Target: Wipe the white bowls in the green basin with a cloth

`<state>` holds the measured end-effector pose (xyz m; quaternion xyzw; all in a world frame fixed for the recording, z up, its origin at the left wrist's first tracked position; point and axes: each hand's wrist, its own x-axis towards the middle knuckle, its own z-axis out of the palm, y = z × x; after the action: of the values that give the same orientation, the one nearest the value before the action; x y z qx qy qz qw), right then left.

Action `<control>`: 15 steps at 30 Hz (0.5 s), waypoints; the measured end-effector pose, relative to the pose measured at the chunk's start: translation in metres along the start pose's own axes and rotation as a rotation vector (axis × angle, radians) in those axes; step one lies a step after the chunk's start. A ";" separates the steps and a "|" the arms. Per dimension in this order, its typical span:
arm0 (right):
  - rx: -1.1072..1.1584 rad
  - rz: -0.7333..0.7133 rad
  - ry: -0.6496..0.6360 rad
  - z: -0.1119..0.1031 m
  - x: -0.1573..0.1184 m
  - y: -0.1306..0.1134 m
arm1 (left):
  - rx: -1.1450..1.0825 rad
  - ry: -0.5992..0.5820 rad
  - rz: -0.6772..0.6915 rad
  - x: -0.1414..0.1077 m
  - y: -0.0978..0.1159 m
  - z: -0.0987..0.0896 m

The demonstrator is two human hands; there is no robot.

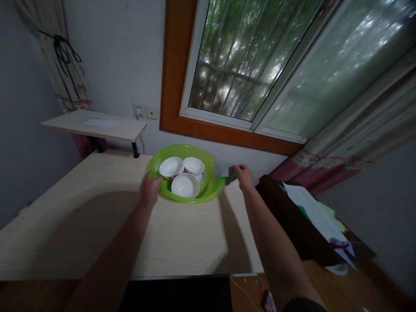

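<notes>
A green basin (212,190) stands on the light wooden table (195,234) near the wall. Inside it are a bowl at the left (171,167), a bowl at the back right (194,165) and a bowl at the front (185,186), all white, with another white dish partly hidden beneath them. My left hand (151,190) grips the basin's left rim, its thumb over the edge. My right hand (243,175) pinches a grey cloth (224,170), which hangs over the basin's right rim.
A small raised shelf (126,130) with a paper on it stands at the table's back left. Wall sockets (145,111) and a window (240,65) are behind. Right of the table is a dark brown piece of furniture (286,216) with papers on it.
</notes>
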<state>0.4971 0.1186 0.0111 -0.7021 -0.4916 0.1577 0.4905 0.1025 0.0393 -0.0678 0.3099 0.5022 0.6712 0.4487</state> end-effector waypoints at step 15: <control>-0.353 -0.393 -0.077 -0.002 0.000 -0.022 | -0.028 -0.011 -0.009 -0.002 0.001 0.000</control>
<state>0.4861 0.1185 0.0308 -0.6615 -0.6565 -0.0023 0.3625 0.1026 0.0376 -0.0667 0.3050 0.4917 0.6745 0.4585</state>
